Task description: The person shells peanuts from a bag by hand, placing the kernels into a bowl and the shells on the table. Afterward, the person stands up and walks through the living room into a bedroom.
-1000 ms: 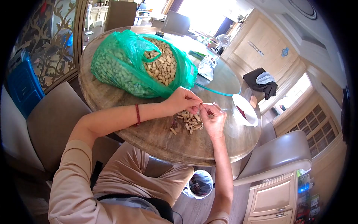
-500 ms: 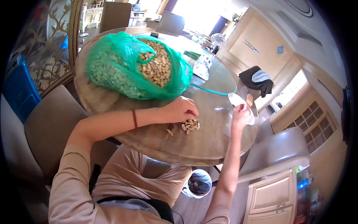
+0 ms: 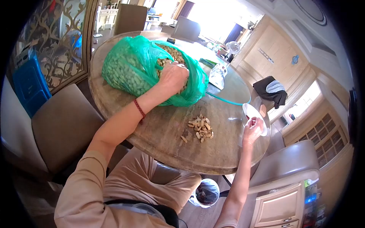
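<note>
Daylight pours from a window (image 3: pixel 213 17) at the top of the frame onto a round brown worktop (image 3: pixel 159 142), with a grey chair (image 3: pixel 57 125) at the left of the frame and another chair (image 3: pixel 283 167) at the lower right. Upper centre sits a green plastic bag (image 3: pixel 125 66), its mouth open on a heap of unshelled peanuts (image 3: pixel 172 51). The left hand (image 3: pixel 174 78) reaches into that mouth, back of the hand upward, fingers bent down over the peanuts — whether they grip any, I cannot tell. At right of centre, the right hand (image 3: pixel 253 130) is at a white bowl (image 3: pixel 255 111), fingers drawn narrow; something reddish shows by the fingertips, but held or lying in the bowl is unclear. Between the 2 hands, nearer the person, lies a small pile of peanut shells (image 3: pixel 202 128) — with 1 loose piece (image 3: pixel 184 139) just left of it.
</note>
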A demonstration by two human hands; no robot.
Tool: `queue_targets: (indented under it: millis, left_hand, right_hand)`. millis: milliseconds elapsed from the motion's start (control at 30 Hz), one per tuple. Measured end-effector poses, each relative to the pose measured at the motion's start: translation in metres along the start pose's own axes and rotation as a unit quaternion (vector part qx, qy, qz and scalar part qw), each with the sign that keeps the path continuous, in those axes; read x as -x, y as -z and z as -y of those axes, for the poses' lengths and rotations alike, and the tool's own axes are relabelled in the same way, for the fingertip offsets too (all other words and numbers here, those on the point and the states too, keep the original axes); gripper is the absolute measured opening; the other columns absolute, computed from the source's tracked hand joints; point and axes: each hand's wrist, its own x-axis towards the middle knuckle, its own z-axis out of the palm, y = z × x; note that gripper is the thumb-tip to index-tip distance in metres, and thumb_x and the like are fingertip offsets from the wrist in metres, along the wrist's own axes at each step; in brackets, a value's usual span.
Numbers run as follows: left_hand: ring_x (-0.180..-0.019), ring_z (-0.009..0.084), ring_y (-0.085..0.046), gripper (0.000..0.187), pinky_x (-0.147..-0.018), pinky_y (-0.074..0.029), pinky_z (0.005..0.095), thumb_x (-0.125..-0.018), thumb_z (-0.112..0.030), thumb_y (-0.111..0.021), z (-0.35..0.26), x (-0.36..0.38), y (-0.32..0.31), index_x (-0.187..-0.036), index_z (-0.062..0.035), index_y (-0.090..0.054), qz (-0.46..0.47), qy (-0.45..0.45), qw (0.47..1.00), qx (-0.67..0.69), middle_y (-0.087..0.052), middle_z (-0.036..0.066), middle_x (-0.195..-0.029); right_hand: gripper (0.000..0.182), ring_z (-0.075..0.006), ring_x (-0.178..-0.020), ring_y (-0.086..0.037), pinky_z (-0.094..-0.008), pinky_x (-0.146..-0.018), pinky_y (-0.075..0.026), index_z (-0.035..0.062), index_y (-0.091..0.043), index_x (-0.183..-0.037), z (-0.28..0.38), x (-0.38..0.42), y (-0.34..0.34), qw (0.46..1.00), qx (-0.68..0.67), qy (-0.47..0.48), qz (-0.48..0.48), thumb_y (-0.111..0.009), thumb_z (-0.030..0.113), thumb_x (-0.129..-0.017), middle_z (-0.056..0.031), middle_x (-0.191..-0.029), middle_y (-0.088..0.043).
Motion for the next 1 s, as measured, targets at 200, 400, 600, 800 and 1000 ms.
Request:
queue_targets:
  millis: [200, 400, 600, 800, 1000]
  left_hand:
    - [-0.087, 0.0255, -0.058, 0.002, -0.083, -0.038, 0.0458, -0.069, -0.009, -0.062, 0.011, 0.005, -0.027, -0.068, -0.0071, -0.062, 0.101, 0.034, 0.994, 0.001, -0.062, 0.008, -0.077]
    - [-0.084, 0.0277, -0.058, 0.004, -0.086, -0.036, 0.0456, -0.069, -0.009, -0.06, 0.01, 0.0, -0.022, -0.067, -0.0061, -0.061, 0.134, -0.023, 0.99, -0.02, -0.062, 0.01, -0.075]
    - [-0.068, 0.0101, -0.062, 0.015, -0.061, -0.051, 0.0245, -0.075, -0.006, -0.067, 0.003, -0.003, -0.007, -0.088, 0.0012, -0.066, 0.045, 0.093, 0.88, 0.464, -0.066, 0.007, -0.082]
    - [-0.071, 0.0126, -0.062, 0.013, -0.064, -0.053, 0.025, -0.079, -0.004, -0.064, -0.04, 0.01, -0.003, -0.09, 0.0018, -0.064, 0.179, 0.134, 0.657, 0.72, -0.065, 0.009, -0.081]
    - [-0.07, 0.0111, -0.061, 0.019, -0.065, -0.052, 0.0233, -0.078, -0.004, -0.064, -0.048, 0.016, -0.012, -0.097, 0.001, -0.062, 0.198, 0.157, 0.641, 0.725, -0.065, 0.007, -0.083]
  right_hand:
    - [0.014, -0.024, -0.061, -0.055, -0.0346, -0.058, -0.045, 0.0005, -0.054, -0.075, 0.068, -0.012, -0.001, 0.982, -0.183, -0.045, 0.02, -0.054, -0.009, -0.065, -0.0118, -0.07, -0.053]
    - [0.011, -0.0214, -0.058, -0.056, -0.0312, -0.053, -0.045, 0.0001, -0.056, -0.078, 0.138, -0.025, 0.002, 0.961, -0.272, 0.0, 0.047, -0.056, -0.007, -0.07, -0.0125, -0.075, -0.056]
    - [0.015, -0.0251, -0.068, -0.059, -0.0337, -0.061, -0.048, 0.0014, -0.059, -0.087, 0.174, -0.015, 0.003, 0.94, -0.335, 0.02, 0.064, -0.06, -0.002, -0.073, -0.0133, -0.083, -0.058]
    - [0.026, -0.0295, -0.087, -0.058, -0.0351, -0.072, -0.049, 0.0042, -0.06, -0.1, 0.177, -0.006, 0.021, 0.913, -0.374, 0.123, 0.106, -0.064, 0.002, -0.074, -0.014, -0.099, -0.057]
    - [0.016, -0.0234, -0.073, -0.062, -0.0308, -0.064, -0.051, 0.0033, -0.064, -0.09, 0.168, -0.004, 0.014, 0.929, -0.349, 0.099, 0.076, -0.063, 0.0, -0.074, -0.0098, -0.085, -0.062]
